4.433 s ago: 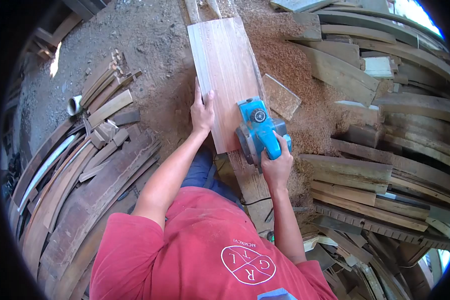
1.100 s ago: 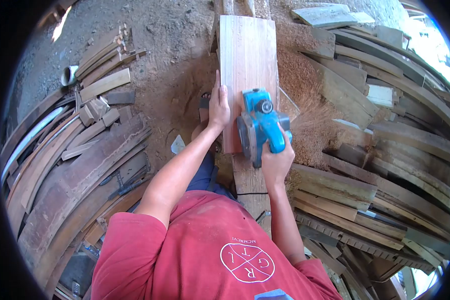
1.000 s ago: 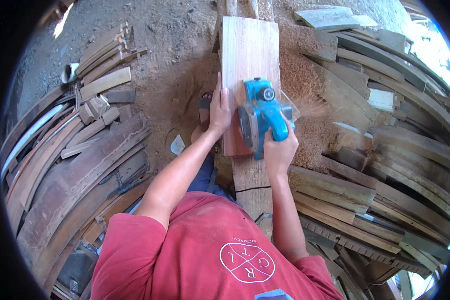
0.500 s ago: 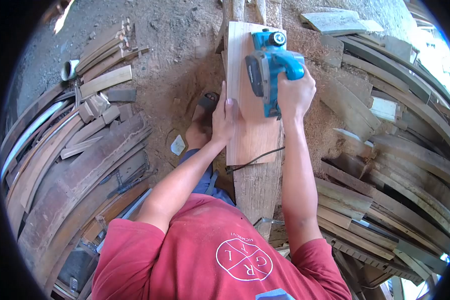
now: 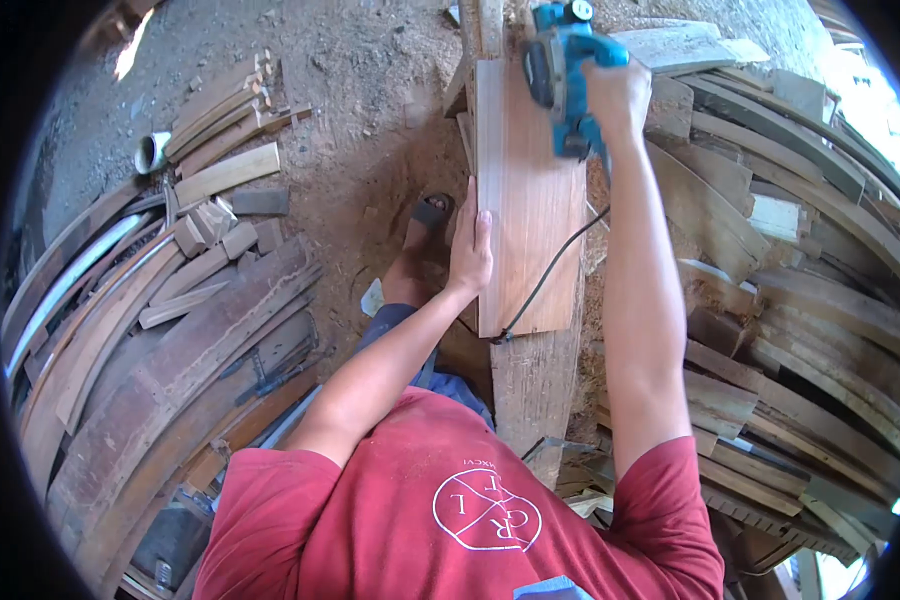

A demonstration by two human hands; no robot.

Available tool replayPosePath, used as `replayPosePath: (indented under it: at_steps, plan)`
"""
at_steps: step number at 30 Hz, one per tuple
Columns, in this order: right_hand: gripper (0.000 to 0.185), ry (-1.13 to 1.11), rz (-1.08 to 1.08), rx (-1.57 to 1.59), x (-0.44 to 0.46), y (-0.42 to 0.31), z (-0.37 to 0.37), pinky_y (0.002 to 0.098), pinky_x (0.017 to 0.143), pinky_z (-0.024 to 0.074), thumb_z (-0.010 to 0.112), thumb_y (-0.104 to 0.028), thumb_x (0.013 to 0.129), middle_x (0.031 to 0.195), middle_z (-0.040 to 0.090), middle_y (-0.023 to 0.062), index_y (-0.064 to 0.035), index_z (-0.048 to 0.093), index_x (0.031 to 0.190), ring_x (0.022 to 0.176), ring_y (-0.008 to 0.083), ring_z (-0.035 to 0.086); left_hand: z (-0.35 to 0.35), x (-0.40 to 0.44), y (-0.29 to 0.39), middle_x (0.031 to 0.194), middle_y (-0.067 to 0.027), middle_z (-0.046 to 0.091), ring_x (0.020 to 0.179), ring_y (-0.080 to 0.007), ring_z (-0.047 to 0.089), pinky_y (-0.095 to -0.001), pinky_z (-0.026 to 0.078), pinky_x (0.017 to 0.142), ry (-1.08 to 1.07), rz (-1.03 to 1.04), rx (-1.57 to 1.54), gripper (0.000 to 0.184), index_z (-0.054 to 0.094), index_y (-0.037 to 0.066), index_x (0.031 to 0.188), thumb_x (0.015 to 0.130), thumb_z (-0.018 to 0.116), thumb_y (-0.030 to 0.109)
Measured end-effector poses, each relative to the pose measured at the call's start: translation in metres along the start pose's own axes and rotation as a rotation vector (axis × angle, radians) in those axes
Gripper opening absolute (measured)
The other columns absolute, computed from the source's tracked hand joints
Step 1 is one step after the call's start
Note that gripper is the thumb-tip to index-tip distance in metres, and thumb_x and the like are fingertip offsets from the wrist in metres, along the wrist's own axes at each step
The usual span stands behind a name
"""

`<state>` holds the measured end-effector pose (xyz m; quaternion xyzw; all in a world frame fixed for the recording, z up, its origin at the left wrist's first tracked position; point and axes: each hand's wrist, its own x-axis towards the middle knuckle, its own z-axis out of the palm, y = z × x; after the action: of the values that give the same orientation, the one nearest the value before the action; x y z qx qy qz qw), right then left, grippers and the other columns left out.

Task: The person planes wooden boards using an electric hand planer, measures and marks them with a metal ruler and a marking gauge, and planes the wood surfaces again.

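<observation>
A blue electric hand planer [image 5: 567,85] rests over the far end of a wooden board [image 5: 530,235]. My right hand [image 5: 620,98] is closed around its rear handle. Along the board's left edge lies my left hand [image 5: 472,250], thumb on the top face and fingers against the side, gripping the board. The planer's black cord [image 5: 555,262] runs across the board's near part. Beneath the board is a long rough timber beam [image 5: 535,385]. The planer hides the board's far right corner.
Stacked planks and offcuts [image 5: 770,400] fill the right side. On the left are a dark wide plank [image 5: 180,370], small wood blocks [image 5: 205,225] and a white pipe [image 5: 152,152]. Sawdust and gravel cover the ground. My sandalled foot [image 5: 433,212] stands left of the beam.
My right hand has pushed the planer forward along the board to its far end. The cord now stretches farther across the board. My left hand stays on the left edge.
</observation>
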<state>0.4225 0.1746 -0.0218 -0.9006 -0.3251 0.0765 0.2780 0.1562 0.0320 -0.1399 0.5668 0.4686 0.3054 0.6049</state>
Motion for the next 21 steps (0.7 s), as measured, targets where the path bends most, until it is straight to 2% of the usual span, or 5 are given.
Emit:
replayPosePath:
  at_steps: [3, 6, 8, 12, 21]
  plan:
    - [0.032, -0.096, 0.081, 0.12, -0.088, 0.021, -0.035, 0.0504, 0.086, 0.0581, 0.074, -0.02, 0.082, 0.099, 0.075, 0.0282, -0.0013, 0.076, 0.108, 0.098, 0.046, 0.074, -0.013, 0.007, -0.017, 0.165, -0.0245, 0.043, 0.153, -0.0342, 0.042, -0.04, 0.03, 0.126, -0.053, 0.024, -0.053, 0.065, 0.033, 0.002, 0.166, 0.115, 0.041, 0.041]
    - [0.036, -0.128, 0.087, 0.113, -0.217, 0.059, -0.071, 0.0481, 0.087, 0.0575, 0.076, -0.018, 0.089, 0.105, 0.075, 0.0256, -0.001, 0.072, 0.12, 0.101, 0.0419, 0.075, -0.027, 0.022, 0.002, 0.162, -0.0243, 0.047, 0.149, -0.0324, 0.047, -0.0408, 0.034, 0.123, -0.084, -0.071, -0.023, 0.063, 0.036, 0.002, 0.165, 0.114, 0.047, 0.037]
    - [0.05, -0.144, 0.106, 0.196, -0.308, 0.065, -0.104, 0.0464, 0.09, 0.0584, 0.075, -0.011, 0.09, 0.111, 0.076, 0.0254, -0.0024, 0.067, 0.138, 0.105, 0.0382, 0.076, -0.021, 0.034, -0.012, 0.143, -0.026, 0.062, 0.128, -0.0362, 0.063, -0.0442, 0.046, 0.112, -0.031, 0.07, 0.133, 0.066, 0.041, 0.01, 0.164, 0.109, 0.057, 0.042]
    - [0.065, -0.202, 0.264, 0.148, -0.459, 0.097, -0.134, 0.0461, 0.085, 0.0603, 0.076, -0.01, 0.086, 0.111, 0.075, 0.0279, -0.0182, 0.063, 0.149, 0.102, 0.0394, 0.078, -0.031, 0.039, -0.01, 0.139, -0.0253, 0.065, 0.127, -0.0383, 0.065, -0.0443, 0.049, 0.109, -0.066, 0.079, 0.304, 0.07, 0.044, 0.018, 0.164, 0.105, 0.061, 0.051]
    - [0.066, -0.159, 0.237, 0.117, -0.421, 0.08, -0.117, 0.0535, 0.079, 0.0591, 0.073, -0.008, 0.08, 0.098, 0.075, 0.0269, -0.022, 0.066, 0.144, 0.091, 0.0461, 0.074, -0.034, 0.047, -0.014, 0.146, -0.024, 0.063, 0.134, -0.0372, 0.063, -0.0434, 0.049, 0.111, -0.108, -0.005, 0.313, 0.063, 0.044, 0.021, 0.164, 0.11, 0.049, 0.053]
